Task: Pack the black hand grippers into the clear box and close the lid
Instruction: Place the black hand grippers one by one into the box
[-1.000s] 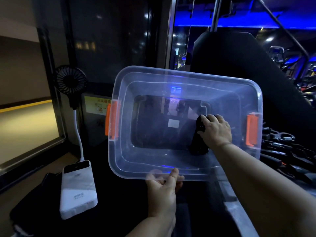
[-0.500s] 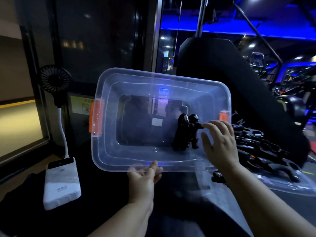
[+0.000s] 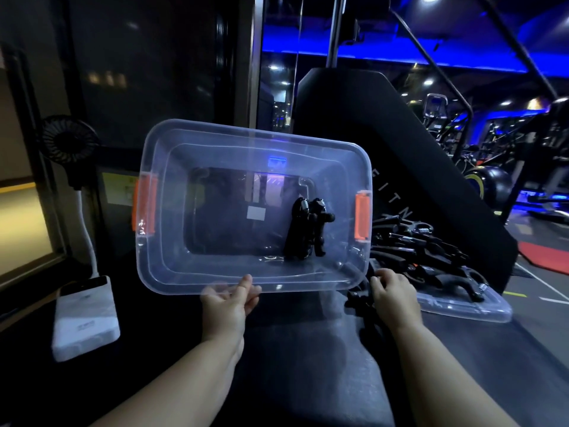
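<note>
The clear box (image 3: 172, 272) with orange latches is tilted with its opening toward me. My left hand (image 3: 229, 302) grips its near rim, thumb over the edge. Black hand grippers (image 3: 308, 229) lie inside against the right part of the box floor. My right hand (image 3: 394, 298) is outside the box, below its right corner, fingers curled on a black hand gripper (image 3: 358, 298) lying on the surface. A pile of more black hand grippers (image 3: 415, 251) rests on the clear lid (image 3: 480, 309) to the right.
A white power bank (image 3: 84, 315) with a small black fan (image 3: 69, 143) on a stalk stands at the left. A black padded gym machine (image 3: 369, 124) rises behind the box. Gym equipment fills the far right.
My right hand has left the box, leaving the grippers inside, and dropped to the grippers lying below the box's right corner. The box stays held by my left hand.
</note>
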